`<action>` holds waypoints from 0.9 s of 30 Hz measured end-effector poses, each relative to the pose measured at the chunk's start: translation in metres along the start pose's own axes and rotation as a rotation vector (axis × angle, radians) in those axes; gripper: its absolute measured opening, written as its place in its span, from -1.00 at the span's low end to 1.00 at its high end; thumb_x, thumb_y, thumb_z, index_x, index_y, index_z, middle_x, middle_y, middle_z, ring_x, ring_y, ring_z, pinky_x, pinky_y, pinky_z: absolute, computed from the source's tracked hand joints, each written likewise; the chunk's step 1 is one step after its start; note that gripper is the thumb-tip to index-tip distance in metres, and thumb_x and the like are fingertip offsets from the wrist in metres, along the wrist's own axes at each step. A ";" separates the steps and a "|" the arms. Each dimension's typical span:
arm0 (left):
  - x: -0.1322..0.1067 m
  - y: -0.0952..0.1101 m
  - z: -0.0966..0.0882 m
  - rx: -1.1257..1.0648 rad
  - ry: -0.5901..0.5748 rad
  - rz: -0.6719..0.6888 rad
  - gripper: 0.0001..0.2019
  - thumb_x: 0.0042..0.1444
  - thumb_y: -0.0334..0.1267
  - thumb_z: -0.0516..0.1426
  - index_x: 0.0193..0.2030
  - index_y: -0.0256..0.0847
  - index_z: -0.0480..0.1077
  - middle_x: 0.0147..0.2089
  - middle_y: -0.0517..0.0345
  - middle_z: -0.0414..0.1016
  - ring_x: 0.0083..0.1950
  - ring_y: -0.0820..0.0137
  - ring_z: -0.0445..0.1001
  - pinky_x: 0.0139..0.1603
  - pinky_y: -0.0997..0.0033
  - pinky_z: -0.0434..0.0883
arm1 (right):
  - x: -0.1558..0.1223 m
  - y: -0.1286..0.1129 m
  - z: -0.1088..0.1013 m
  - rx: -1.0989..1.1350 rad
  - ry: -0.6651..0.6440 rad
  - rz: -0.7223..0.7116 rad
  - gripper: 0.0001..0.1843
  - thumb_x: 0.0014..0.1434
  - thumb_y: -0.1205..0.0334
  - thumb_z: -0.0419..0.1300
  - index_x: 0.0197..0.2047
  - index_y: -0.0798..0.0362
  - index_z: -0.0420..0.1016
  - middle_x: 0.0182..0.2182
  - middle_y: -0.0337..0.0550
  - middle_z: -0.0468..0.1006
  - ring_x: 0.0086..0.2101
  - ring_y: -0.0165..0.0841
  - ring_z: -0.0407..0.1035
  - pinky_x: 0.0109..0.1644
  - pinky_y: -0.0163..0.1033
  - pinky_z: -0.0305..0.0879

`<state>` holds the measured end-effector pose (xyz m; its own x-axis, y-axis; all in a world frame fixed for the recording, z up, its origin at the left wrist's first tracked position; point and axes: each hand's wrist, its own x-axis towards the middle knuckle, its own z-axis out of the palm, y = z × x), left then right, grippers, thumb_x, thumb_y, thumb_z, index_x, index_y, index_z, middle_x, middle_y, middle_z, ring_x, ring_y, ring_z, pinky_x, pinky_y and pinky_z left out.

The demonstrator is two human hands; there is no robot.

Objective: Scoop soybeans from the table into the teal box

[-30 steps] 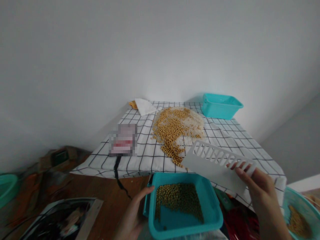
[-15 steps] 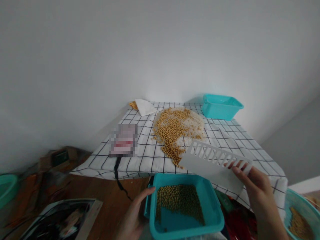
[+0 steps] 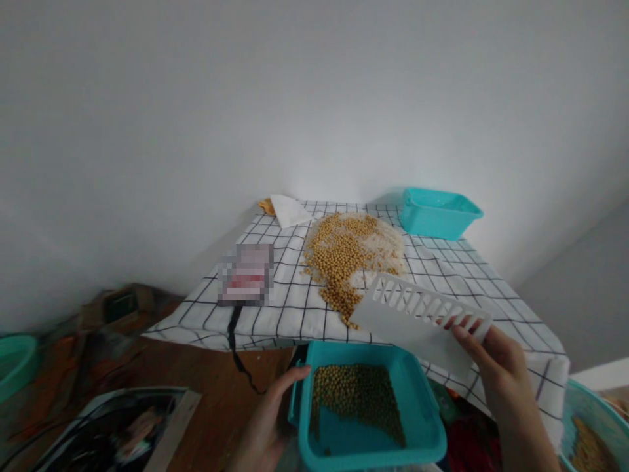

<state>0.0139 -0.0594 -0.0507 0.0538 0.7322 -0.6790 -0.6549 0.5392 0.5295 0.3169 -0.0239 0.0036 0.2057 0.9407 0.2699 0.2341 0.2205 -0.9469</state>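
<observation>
My left hand [image 3: 270, 413] is closed on the left side of a turquoise plastic bin [image 3: 432, 426], its thumb over the rim. Soybeans [image 3: 351, 393] cover part of the bin's floor; the bin sits just below the table's front edge. In my right hand [image 3: 506, 377] is a flat white plastic panel [image 3: 413, 328] with a row of slots, my fingers passing through the end slots. The panel's left end touches or nearly touches a heap of soybeans [image 3: 339, 259] on the table. White grains, looking like rice [image 3: 388, 242], lie mixed with that heap.
A checkered cloth [image 3: 289, 295] covers the table. Another turquoise bin [image 3: 435, 216] stands at the back right. A blurred-out flat object [image 3: 247, 275] with a black strap lies left, a white cloth or paper [image 3: 289, 211] behind. A basin [image 3: 584, 439] with tan contents is at lower right.
My right hand and the white panel have shifted slightly left. The whole view has moved a little; my left hand keeps its hold on the bin.
</observation>
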 end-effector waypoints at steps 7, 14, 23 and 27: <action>-0.007 0.004 0.006 0.013 0.044 0.007 -0.92 -0.03 -0.31 0.25 -0.40 -0.24 0.59 -0.50 0.10 0.70 -0.47 0.21 0.62 -0.40 0.28 0.55 | -0.001 0.015 -0.019 0.006 0.114 0.003 -0.81 0.02 0.08 0.33 -0.35 0.03 0.60 -0.31 -0.13 0.63 -0.23 -0.17 0.49 -0.18 -0.25 0.37; -0.013 0.007 0.002 -0.041 0.049 -0.017 -0.90 -0.08 -0.26 0.29 -0.46 -0.25 0.60 -0.50 0.04 0.69 -0.31 0.14 0.65 -0.23 0.24 0.55 | -0.022 0.020 -0.039 0.045 0.183 0.028 -0.81 0.05 0.10 0.30 -0.34 0.05 0.59 -0.31 -0.07 0.61 -0.19 -0.07 0.48 -0.12 -0.16 0.40; -0.001 0.003 -0.009 -0.057 0.015 -0.011 -0.84 -0.07 -0.23 0.30 -0.34 -0.25 0.62 -0.46 0.10 0.71 -0.36 0.21 0.65 -0.24 0.29 0.55 | -0.011 0.033 -0.029 0.036 0.193 -0.020 -0.77 -0.01 0.07 0.34 -0.34 0.05 0.59 -0.34 -0.08 0.62 -0.28 -0.11 0.50 -0.23 -0.20 0.43; 0.001 0.001 -0.012 -0.067 -0.010 -0.006 -0.84 -0.05 -0.24 0.29 -0.34 -0.26 0.62 -0.43 0.06 0.72 -0.35 0.19 0.65 -0.22 0.26 0.55 | -0.011 0.030 -0.028 0.060 0.205 -0.041 -0.79 -0.01 0.07 0.34 -0.38 0.05 0.58 -0.37 -0.08 0.62 -0.28 -0.11 0.51 -0.23 -0.19 0.43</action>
<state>0.0039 -0.0629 -0.0569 0.0651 0.7330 -0.6771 -0.7032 0.5151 0.4900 0.3478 -0.0350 -0.0229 0.3877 0.8597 0.3325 0.1906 0.2782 -0.9414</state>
